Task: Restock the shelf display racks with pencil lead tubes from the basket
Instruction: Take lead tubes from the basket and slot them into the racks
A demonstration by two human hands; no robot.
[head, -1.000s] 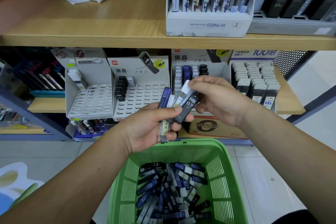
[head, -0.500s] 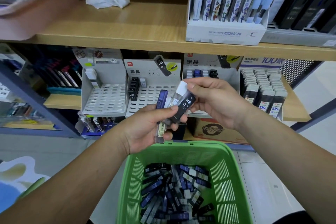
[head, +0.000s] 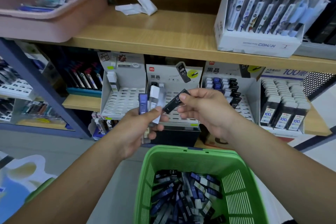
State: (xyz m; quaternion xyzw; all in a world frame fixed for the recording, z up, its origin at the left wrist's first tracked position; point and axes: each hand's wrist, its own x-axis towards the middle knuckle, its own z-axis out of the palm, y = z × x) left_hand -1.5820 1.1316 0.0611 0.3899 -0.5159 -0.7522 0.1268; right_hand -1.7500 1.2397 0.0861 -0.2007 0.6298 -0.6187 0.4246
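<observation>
Black lead tube (head: 176, 101) pinched between thumb and fingers of right hand (head: 205, 112), tilted, in front of middle display rack (head: 164, 75) on the lower shelf; left hand (head: 135, 129) grips a bunch of tubes (head: 154, 99), blue and white-capped, upright, just beside the black one. Green basket (head: 190, 153) below both hands; pile of loose tubes (head: 185, 198) inside, black, blue and clear.
</observation>
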